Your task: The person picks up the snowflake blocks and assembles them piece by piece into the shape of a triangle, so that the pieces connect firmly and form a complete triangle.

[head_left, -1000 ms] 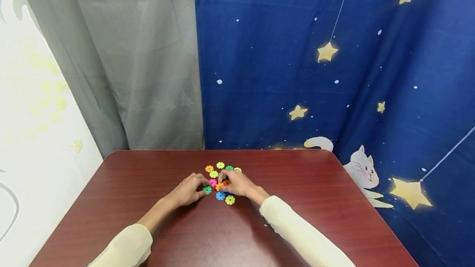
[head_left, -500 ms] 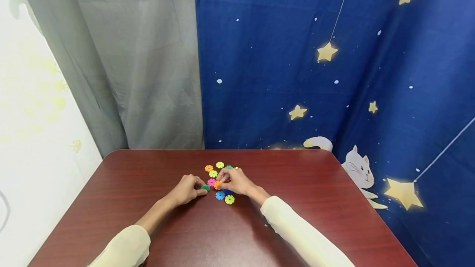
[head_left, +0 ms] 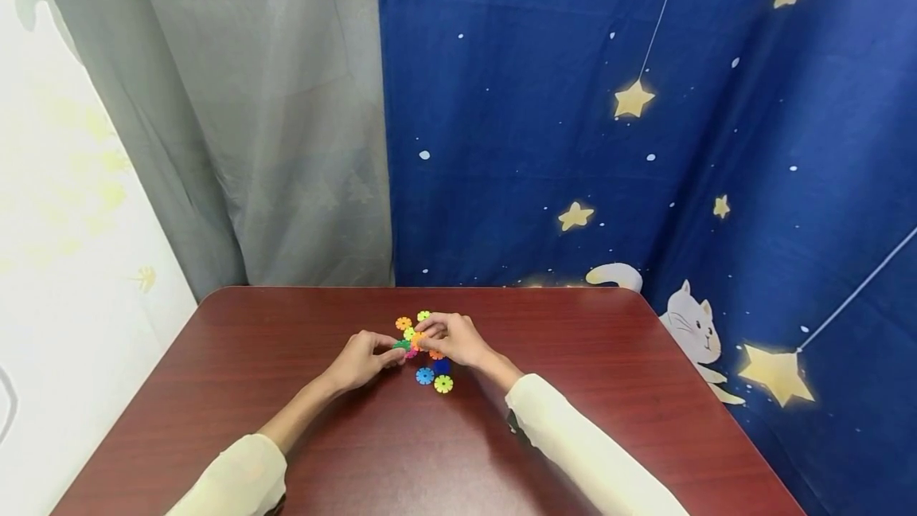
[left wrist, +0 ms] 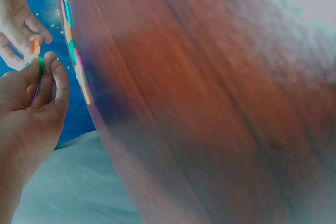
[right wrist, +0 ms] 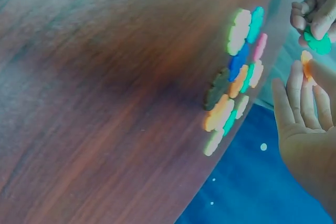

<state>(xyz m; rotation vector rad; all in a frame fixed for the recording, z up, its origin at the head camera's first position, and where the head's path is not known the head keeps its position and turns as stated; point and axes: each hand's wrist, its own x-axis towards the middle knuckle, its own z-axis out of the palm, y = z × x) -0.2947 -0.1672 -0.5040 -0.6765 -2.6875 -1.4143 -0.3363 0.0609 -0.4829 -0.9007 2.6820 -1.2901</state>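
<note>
Two small notched discs in play, both held up off the table (head_left: 380,452), over the near-centre-line cluster of loose ones. Green disc (right wrist: 319,44): flat, solid green, scalloped rim, face partly visible from the right wrist camera. Left hand (head_left: 361,361) pinches it between thumb and fingertips, grip narrow. Orange disc (right wrist: 306,66): bright orange, thin, seen slanted on that camera, so its outline reads as a narrow oval. Right hand (head_left: 458,339) pinches it with thumb and forefinger; other fingers run out fairly straight, slightly apart. The two discs sit right by each other between the hands (touching or a hair apart, can't tell from these angles). Table is dark red-brown wood grain and carries the rest of the set: blue disc (head_left: 425,376) and yellow-green disc (head_left: 443,384) side by side nearest the person, dark blue disc (head_left: 442,367) just beyond them, pink disc (head_left: 411,354) partly covered by the held pieces, loose orange disc (head_left: 403,323) at the far left of the bunch. Right wrist view adds a very dark disc (right wrist: 216,88) and more lying flat, tightly grouped, some overlapping in that line of sight. Both arms in cream sleeves (head_left: 587,444). Grey curtain (head_left: 308,102) and star-print blue curtain (head_left: 501,102) behind.
</note>
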